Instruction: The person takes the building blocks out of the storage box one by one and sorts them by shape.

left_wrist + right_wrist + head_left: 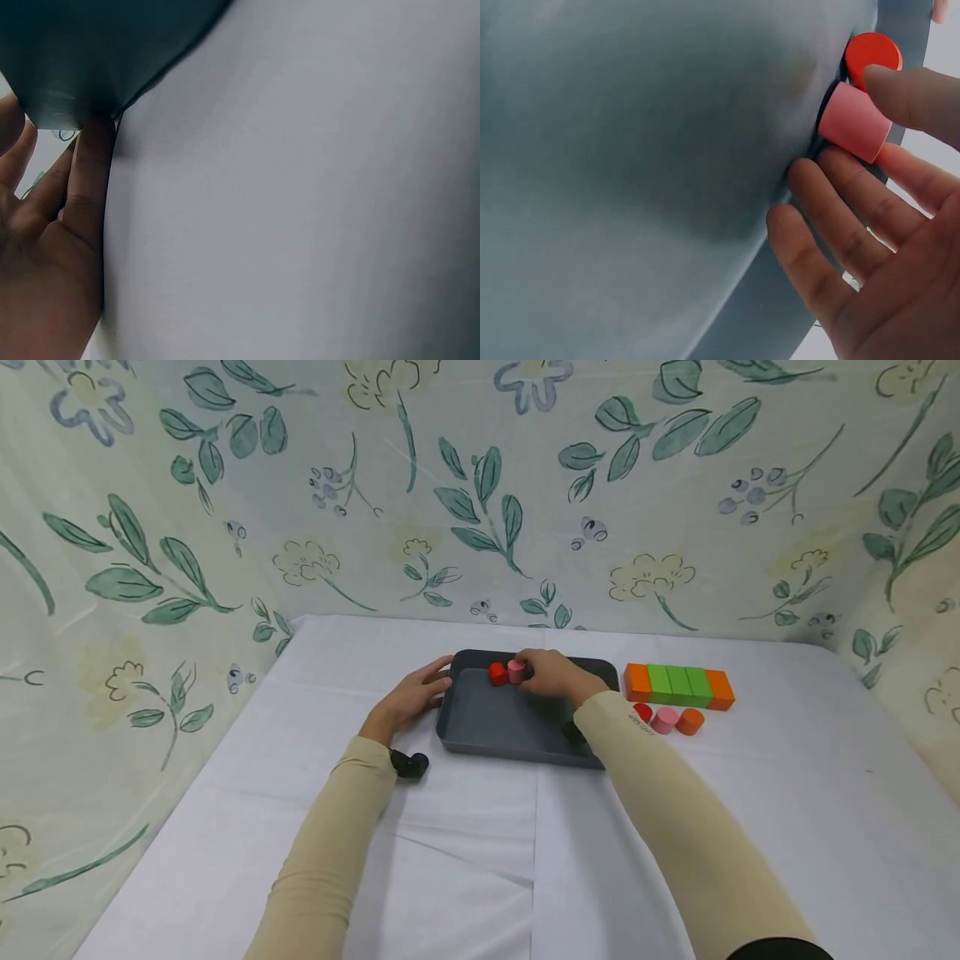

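A dark grey tray (495,722) lies on the white table. Inside it, near the far edge, a red cylinder block (498,673) stands beside a pink cylinder block (516,672). My right hand (555,675) pinches the pink cylinder between thumb and index finger, its other fingers spread loosely along the tray wall in the right wrist view. The pink block (853,124) is tilted there and close against the red one (871,54). My left hand (411,696) touches the tray's left side with fairly straight fingers (90,172); the tray hides some fingertips.
Right of the tray, a row of orange and green blocks (678,685) stands on the table. In front of the row are a red cylinder (642,712), partly hidden by my sleeve, a pink one (664,720) and an orange one (690,721). A floral curtain (480,585) hangs behind.
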Tool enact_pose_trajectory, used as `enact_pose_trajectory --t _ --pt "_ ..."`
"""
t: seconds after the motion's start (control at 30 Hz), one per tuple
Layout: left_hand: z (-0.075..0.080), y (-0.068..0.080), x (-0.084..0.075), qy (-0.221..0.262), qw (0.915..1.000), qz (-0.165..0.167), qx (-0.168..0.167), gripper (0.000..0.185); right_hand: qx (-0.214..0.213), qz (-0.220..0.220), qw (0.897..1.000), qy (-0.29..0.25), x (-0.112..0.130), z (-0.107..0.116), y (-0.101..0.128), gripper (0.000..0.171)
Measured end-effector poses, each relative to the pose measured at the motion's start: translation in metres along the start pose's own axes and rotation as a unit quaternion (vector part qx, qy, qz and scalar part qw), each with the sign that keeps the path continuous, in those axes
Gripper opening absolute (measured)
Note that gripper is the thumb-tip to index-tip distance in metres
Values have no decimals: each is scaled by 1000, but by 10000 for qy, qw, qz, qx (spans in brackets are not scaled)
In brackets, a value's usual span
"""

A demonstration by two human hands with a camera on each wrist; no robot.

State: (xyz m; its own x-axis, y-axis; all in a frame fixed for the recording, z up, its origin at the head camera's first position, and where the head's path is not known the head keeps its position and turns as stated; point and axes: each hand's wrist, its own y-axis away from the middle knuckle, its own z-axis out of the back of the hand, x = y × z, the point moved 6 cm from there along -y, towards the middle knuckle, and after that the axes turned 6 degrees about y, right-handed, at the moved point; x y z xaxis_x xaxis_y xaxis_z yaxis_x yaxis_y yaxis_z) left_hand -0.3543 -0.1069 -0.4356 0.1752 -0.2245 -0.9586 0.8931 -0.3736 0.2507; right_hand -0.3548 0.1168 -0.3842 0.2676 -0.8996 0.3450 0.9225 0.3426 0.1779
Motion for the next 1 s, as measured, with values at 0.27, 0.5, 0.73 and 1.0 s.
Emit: enact_pose_trajectory --t 0.27,0.5,0.73,1.0 --pt "2 -1 3 6 10000 9 -53 56 -293 -459 9983 -217 4 -7 -10 35" --pt "1 -3 3 68 10000 18 -53 56 -460 -567 9963 -463 4 -11 -10 30" --pt "0 -3 1 101 9999 31 -3 57 -553 -608 9939 -731 -1 -11 -9 33" --pt "1 -2 -1 1 10000 66 -47 56 -633 -469 9911 -1074 -2 -6 -6 35"
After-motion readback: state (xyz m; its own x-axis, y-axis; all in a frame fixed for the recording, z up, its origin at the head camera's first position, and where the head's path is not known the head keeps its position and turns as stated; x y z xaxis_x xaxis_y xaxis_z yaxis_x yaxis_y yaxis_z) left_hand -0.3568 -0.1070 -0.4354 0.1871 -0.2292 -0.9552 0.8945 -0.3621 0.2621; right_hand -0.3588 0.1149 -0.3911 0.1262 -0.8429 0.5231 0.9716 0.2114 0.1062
